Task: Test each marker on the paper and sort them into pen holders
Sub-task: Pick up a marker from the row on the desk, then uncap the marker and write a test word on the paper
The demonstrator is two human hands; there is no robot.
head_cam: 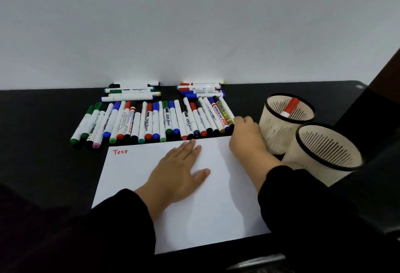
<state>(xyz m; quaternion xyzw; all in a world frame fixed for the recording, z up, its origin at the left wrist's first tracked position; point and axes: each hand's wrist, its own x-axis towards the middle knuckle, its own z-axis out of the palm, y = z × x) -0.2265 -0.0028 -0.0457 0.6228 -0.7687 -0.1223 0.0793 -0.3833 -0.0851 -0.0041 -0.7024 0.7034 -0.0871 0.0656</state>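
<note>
A white paper [216, 208] with "Test" [120, 151] written in red lies on the black table. My left hand [177, 173] presses flat on it, fingers straight. A row of several capped markers [151, 119] lies just beyond the paper. My right hand [246, 140] is at the row's right end, fingers curled onto the near end of the rightmost white marker [227, 109]; the fingertips are hidden. Two cream slotted pen holders stand at the right: the far holder [268, 108] contains one red marker [291, 107], while nothing shows inside the near holder [324, 160].
Two small stacks of markers lie crosswise against the white wall, one left [129, 92] and one right [201, 89]. The black table [43, 143] extends to the left of the paper. My dark sleeves cover the near edge.
</note>
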